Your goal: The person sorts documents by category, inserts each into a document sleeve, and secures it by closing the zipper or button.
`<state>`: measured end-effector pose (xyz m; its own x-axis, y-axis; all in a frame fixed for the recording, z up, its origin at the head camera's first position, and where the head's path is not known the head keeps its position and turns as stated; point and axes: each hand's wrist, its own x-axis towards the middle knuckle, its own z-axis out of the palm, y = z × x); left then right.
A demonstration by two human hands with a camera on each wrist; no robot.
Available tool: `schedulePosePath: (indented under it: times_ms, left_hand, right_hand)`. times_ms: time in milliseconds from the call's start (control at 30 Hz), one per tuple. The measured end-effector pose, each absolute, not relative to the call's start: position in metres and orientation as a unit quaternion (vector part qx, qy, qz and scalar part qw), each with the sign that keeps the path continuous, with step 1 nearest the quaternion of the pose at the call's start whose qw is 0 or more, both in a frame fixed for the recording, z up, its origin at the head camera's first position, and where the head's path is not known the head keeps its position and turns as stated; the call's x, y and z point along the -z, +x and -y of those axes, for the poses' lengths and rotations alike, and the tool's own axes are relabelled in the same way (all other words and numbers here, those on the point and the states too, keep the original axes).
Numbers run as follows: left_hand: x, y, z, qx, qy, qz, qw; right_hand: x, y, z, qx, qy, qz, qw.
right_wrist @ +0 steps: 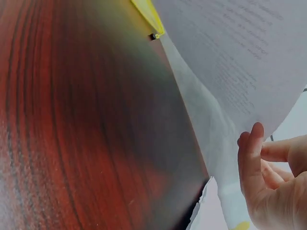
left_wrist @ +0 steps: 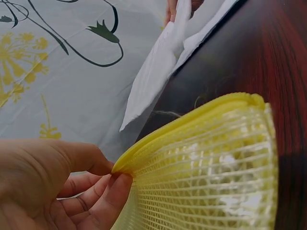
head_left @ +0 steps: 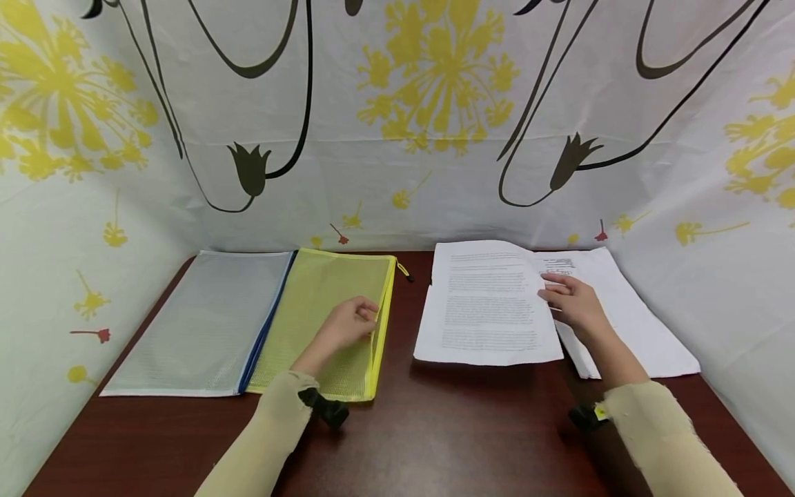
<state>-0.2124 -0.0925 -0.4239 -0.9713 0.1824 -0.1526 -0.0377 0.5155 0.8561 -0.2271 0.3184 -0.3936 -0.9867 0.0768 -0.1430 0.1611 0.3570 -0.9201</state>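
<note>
My left hand [head_left: 348, 324] pinches the zipper edge of a yellow mesh zipper pouch [head_left: 323, 290] between thumb and fingertips. In the left wrist view, the lifted edge of the yellow pouch [left_wrist: 206, 163] bows upward, its grid-patterned side catching light. On the right, my right hand [head_left: 577, 307] grips the right edge of a printed sheet of paper [head_left: 487, 304], raised above the table and tilted. The right wrist view has thumb and fingertips at the corner of this sheet [right_wrist: 230, 57]. Under and beside it lies a stack of papers [head_left: 640, 324].
A whitish mesh pouch [head_left: 192, 324] with a blue edge lies left of the yellow one, against it. A zipper pull [head_left: 406, 273] sticks out from the yellow pouch's far corner. Behind the dark wooden table [head_left: 447, 435] hangs a flower-patterned cloth [head_left: 435, 200], which also rises at both sides.
</note>
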Motion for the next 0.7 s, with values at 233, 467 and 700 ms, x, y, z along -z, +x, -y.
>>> schedulePosePath:
  times_ms: [233,467,700]
  left_hand:
    - [0.423,-0.212,0.094,-0.494,0.039,-0.862,0.11]
    - [0.422,-0.213,0.094,-0.506,0.043,-0.854,0.108]
    - [0.421,-0.212,0.094,-0.518,0.043,-0.847,0.114]
  right_hand:
    - [0.388,-0.222,-0.314,0.61,0.065,-0.786,0.07]
    - [0.392,-0.22,-0.31,0.634,0.035,-0.766,0.096]
    - [0.398,-0.221,-0.304,0.626,0.001,-0.77,0.12]
